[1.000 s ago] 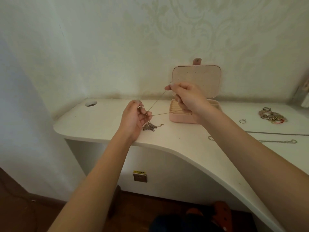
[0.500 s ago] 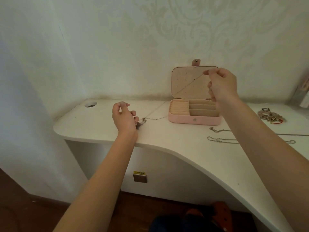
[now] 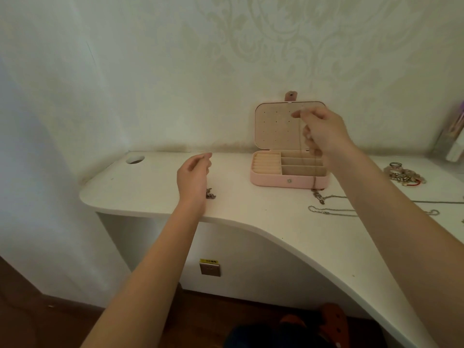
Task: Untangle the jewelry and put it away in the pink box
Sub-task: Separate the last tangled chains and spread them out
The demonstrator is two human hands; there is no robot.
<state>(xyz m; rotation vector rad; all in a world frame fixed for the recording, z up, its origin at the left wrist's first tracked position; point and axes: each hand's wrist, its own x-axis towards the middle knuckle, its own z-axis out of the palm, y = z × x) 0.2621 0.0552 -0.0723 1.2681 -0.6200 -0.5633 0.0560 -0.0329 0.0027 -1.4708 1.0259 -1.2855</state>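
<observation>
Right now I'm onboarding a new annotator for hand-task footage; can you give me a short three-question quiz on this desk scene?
1. True or false: the pink jewelry box has its lid shut.
2. Which hand pinches the thin chain that hangs over the box: A left hand, B right hand?
3. Fill in: the tangled jewelry pile lies on the white desk to the ____ of the box.

Key: 1 false, the lid stands open. 2 B; the left hand holds nothing. 3 right.
</observation>
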